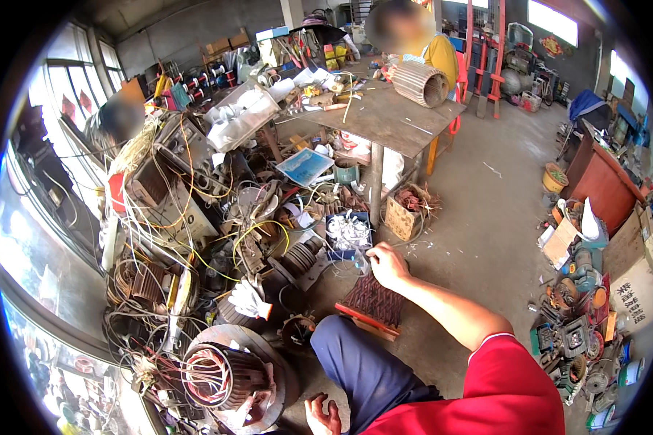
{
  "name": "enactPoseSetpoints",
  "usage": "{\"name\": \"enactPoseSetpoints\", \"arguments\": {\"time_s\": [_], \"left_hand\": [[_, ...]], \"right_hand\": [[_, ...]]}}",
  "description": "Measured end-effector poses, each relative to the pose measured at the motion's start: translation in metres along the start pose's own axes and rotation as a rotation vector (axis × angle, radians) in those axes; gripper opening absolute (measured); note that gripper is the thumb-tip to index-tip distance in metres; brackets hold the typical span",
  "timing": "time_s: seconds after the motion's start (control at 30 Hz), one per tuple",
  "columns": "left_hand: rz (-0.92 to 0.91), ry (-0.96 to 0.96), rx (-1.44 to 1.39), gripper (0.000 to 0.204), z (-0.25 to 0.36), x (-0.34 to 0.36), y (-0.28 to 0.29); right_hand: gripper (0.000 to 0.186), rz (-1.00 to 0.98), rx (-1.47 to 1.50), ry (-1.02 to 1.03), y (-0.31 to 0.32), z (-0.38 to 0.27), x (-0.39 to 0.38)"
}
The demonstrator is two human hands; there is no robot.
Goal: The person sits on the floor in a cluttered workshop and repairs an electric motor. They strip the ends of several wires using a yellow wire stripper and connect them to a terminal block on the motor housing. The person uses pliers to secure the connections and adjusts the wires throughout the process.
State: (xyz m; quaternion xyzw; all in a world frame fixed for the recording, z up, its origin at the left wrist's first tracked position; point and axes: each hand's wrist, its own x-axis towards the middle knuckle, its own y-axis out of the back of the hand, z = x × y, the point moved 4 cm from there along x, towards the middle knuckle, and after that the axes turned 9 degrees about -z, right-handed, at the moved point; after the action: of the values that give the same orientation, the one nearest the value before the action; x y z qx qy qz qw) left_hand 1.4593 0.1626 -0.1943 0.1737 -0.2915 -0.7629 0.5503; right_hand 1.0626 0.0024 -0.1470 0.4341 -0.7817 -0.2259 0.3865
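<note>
My right hand (pixel 388 267) reaches forward with its fingers closed, at the near edge of a blue box (pixel 337 254) filled with small white pieces. A small pale bit shows by its fingertips, but what they grip is too small to make out. Just below that hand lies a bundle of dark reddish strips (pixel 376 299) in a tray with a red front edge. Low in the picture, beside my bent knee, my left hand (pixel 321 415) is empty, its fingers loosely apart. To its left, a motor stator (pixel 228 377) with pinkish wires coiled inside sits on a round base (pixel 286 370).
A white glove (pixel 249 299) lies among tangled wires and motor parts on the left. Ahead stands a metal-topped table (pixel 374 119) bearing another stator (pixel 418 83), with a person behind it. A carton of copper-coloured scraps (pixel 403 217) stands by its leg. Motor parts (pixel 577 341) line the right.
</note>
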Motion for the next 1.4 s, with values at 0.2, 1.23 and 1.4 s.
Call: {"name": "enactPoseSetpoints", "arguments": {"time_s": [0.2, 1.23, 1.4], "left_hand": [[-0.025, 0.025, -0.064, 0.021, -0.004, -0.003, 0.002], [-0.036, 0.158, -0.065, 0.023, -0.017, -0.013, -0.007], [-0.057, 0.157, -0.064, 0.023, -0.014, -0.005, -0.006]], "right_hand": [[0.012, 0.001, 0.011, -0.056, -0.015, 0.017, -0.005], [0.004, -0.546, 0.888, -1.02, -0.144, 0.061, -0.029], [0.021, -0.382, 0.887, -1.029, -0.187, 0.092, -0.045]]}}
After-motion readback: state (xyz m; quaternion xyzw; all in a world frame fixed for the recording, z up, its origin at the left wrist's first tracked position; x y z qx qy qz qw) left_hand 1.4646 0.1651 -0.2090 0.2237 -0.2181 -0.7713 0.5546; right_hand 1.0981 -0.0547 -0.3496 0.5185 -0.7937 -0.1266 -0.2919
